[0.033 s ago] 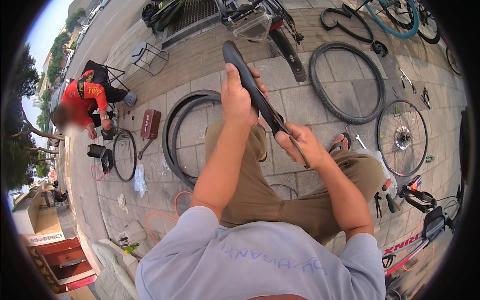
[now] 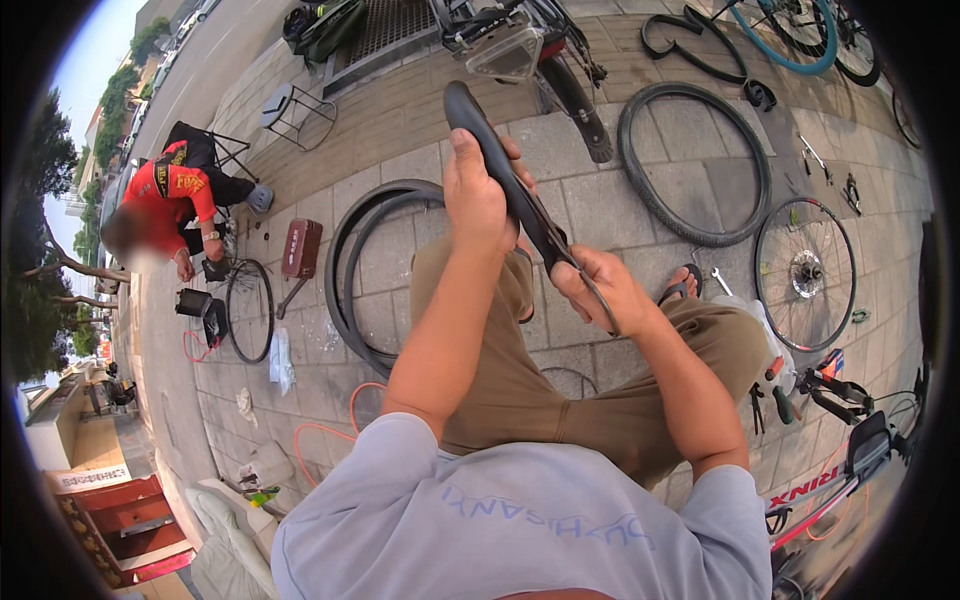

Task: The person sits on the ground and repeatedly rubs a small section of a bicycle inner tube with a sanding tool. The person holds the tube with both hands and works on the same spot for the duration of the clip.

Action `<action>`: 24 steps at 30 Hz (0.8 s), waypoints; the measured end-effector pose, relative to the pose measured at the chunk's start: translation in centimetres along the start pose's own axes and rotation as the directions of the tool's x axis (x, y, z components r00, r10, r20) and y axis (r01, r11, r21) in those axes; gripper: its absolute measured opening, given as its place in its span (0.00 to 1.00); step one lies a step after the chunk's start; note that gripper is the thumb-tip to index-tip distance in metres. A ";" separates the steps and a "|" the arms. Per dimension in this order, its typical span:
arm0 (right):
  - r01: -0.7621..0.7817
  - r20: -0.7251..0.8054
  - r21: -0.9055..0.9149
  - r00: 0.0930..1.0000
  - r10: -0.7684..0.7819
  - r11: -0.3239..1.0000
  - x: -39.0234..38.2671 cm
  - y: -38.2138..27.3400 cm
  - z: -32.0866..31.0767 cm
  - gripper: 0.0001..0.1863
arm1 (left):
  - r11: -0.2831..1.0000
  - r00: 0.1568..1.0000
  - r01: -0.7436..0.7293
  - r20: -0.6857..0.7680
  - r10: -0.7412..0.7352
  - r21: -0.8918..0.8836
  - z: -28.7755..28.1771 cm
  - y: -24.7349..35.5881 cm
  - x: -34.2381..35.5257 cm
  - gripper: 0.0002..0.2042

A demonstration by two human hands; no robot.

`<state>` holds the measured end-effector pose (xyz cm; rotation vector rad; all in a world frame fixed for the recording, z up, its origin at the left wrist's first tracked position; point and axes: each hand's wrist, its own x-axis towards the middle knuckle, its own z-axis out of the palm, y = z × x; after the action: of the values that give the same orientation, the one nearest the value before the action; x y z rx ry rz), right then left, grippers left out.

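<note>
My left hand is wrapped round a long black rubber inner tube, which looks folded over on itself and has a rounded upper end. Lower down, my right hand pinches the narrow end, where a thin flat strip hangs below the fingers. The tube slants from upper left to lower right above my knees. My left palm hides part of its middle. Two black tyres lie overlapping on the paving to the left of my legs.
Ahead are a bicycle's rear mudguard and a loose tyre. At right lie a spoked wheel, a spanner and a red-framed bicycle. A person in red sits at left near a brown toolbox.
</note>
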<state>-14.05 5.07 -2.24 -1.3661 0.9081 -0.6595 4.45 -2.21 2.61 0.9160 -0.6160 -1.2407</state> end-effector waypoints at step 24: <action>-0.084 0.040 0.140 0.996 0.079 0.987 0.3 -0.8 -0.1 0.37 | 0.991 0.989 -0.122 -0.081 0.125 0.048 0.5 -2.2 -0.6 0.24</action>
<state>-13.92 4.70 -1.54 -1.2043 0.8687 -0.6248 2.79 -1.89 1.02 0.9469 -0.6257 -1.0766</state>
